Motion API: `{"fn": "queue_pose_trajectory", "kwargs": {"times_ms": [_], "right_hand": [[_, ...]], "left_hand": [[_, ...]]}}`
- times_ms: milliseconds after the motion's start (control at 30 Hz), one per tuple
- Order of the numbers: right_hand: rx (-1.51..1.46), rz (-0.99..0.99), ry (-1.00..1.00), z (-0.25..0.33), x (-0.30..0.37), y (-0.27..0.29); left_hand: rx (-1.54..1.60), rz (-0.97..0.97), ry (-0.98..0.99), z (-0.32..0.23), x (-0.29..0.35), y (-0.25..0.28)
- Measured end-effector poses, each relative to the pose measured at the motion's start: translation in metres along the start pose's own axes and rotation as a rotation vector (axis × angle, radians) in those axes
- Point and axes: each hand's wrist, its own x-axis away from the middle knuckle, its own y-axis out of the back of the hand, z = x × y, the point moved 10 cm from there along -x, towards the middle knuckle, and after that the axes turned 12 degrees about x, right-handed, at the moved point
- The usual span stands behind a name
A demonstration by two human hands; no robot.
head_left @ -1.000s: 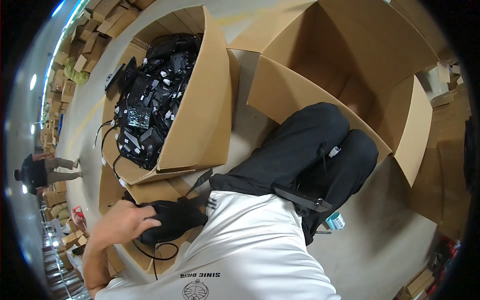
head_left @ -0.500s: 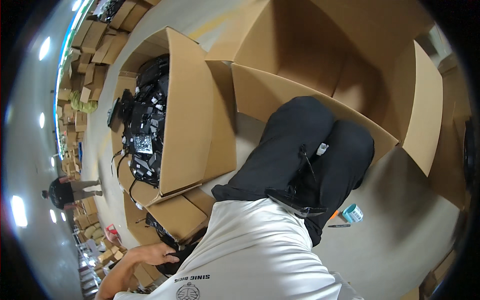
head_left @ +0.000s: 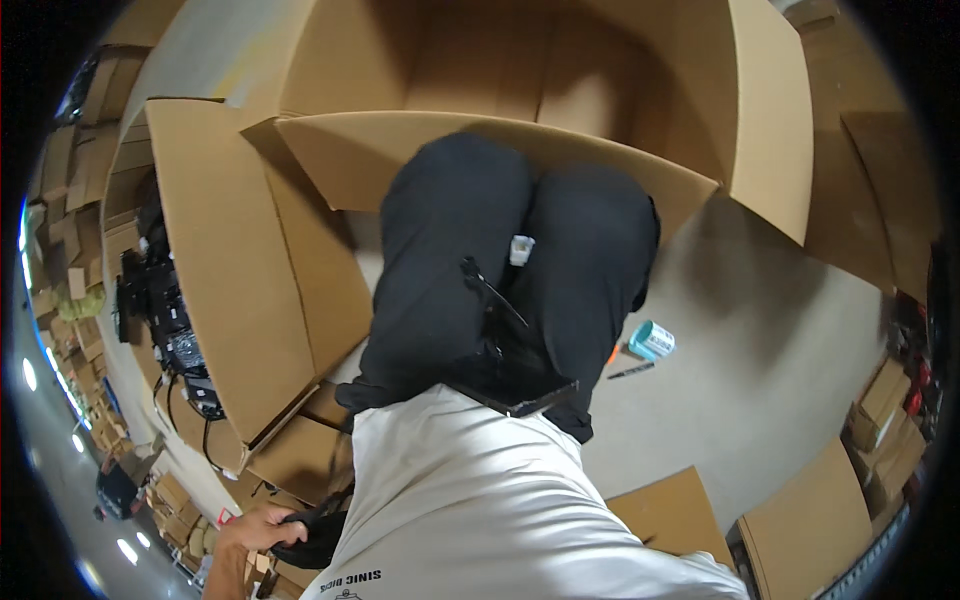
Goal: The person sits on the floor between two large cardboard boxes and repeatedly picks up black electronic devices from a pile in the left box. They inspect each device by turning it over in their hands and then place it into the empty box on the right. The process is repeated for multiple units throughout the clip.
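Observation:
At the lower left, my left hand (head_left: 266, 527) is closed round the edge of a black object (head_left: 322, 540); its kind I cannot make out, as my shirt partly covers it. My right hand is out of the picture. Across my lap lies a flat, glossy black device (head_left: 515, 387) with a thin black cable, apart from both hands. A white plug (head_left: 520, 250) rests between my thighs.
A big open carton (head_left: 480, 150) stands before my knees. To the left, another carton (head_left: 225, 260) holds several black electronic parts (head_left: 165, 300). A turquoise-and-white roll (head_left: 652, 341) and black pen (head_left: 631, 370) lie on the floor. Far left is another person (head_left: 118, 490).
My view has swung right, so the cartons and my lap sit further left in the picture. My left hand keeps its grip on the black object.

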Motion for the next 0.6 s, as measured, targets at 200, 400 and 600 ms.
{"fn": "queue_pose_trajectory", "kwargs": {"times_ms": [200, 400, 600], "right_hand": [[0.423, -0.455, 0.119, 0.021, 0.079, 0.100], [0.617, -1.323, -0.346, 0.054, 0.157, 0.195], [-1.046, -1.389, -0.528, 0.006, 0.104, 0.102]], "left_hand": [[0.169, -0.181, -0.603, -0.091, -0.012, 0.002], [0.156, -0.364, -0.894, -0.131, -0.021, -0.026], [0.079, -0.301, -1.074, -0.179, -0.023, -0.034]]}}
